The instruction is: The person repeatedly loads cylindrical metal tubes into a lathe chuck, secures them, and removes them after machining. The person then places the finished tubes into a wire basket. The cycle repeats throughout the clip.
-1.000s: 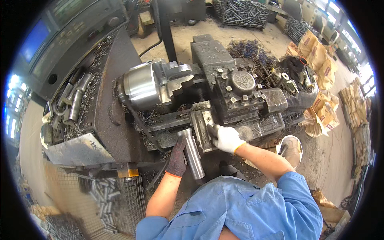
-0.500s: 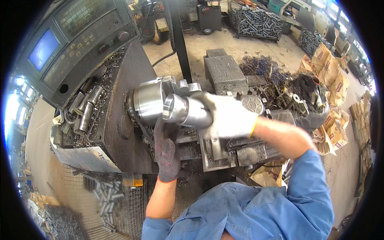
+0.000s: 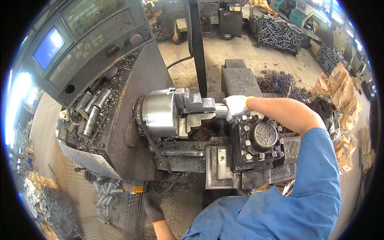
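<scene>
My right hand (image 3: pixel 237 107), in a white glove, is closed around the outer end of a metal cylinder (image 3: pixel 220 110). The cylinder's other end sits between the stepped jaws (image 3: pixel 195 105) of a shiny lathe chuck (image 3: pixel 161 114). How tightly the jaws hold it I cannot tell. Just below my right wrist is a square tool post (image 3: pixel 264 136) with a round cap and bolts. Low down, my left hand (image 3: pixel 153 209) in a dark glove is beside a thin dark rod (image 3: pixel 170 186). Its fingers are too dark to make out, and whether it touches the rod is unclear.
A control panel (image 3: pixel 76 48) with a lit screen rises at the left. Metal parts (image 3: pixel 98 110) and chips lie on the ledge below it. A wire basket (image 3: pixel 126 212) with cylinders stands lower left. Paper sacks (image 3: pixel 346 96) and tangled swarf (image 3: pixel 278 84) are at the right.
The cylinder has gone from both my hands into the chuck jaws, my right hand still on its outer end. My left hand has let go and dropped low. The view has shifted slightly.
</scene>
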`<action>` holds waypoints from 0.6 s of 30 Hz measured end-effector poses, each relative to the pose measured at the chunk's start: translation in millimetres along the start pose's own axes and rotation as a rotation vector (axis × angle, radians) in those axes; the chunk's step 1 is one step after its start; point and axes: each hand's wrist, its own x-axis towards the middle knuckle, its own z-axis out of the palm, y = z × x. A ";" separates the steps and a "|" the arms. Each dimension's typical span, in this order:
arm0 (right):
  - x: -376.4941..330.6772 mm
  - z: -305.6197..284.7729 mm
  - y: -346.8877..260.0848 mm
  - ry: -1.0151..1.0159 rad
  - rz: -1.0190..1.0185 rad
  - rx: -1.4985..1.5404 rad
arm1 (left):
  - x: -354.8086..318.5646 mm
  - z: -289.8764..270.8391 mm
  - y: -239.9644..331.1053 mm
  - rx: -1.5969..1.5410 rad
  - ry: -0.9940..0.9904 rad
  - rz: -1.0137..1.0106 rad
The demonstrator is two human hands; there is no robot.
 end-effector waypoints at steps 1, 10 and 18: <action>3.1 -0.2 1.9 0.013 -0.033 0.052 | 7.6 -4.8 5.3 -0.035 0.010 0.061; 8.3 -4.8 1.9 -0.098 0.156 -0.162 | 53.0 -16.3 52.8 -0.083 0.265 -0.248; -19.4 -13.7 -44.4 0.372 -0.054 -0.035 | 51.3 -26.9 38.9 0.237 0.124 0.220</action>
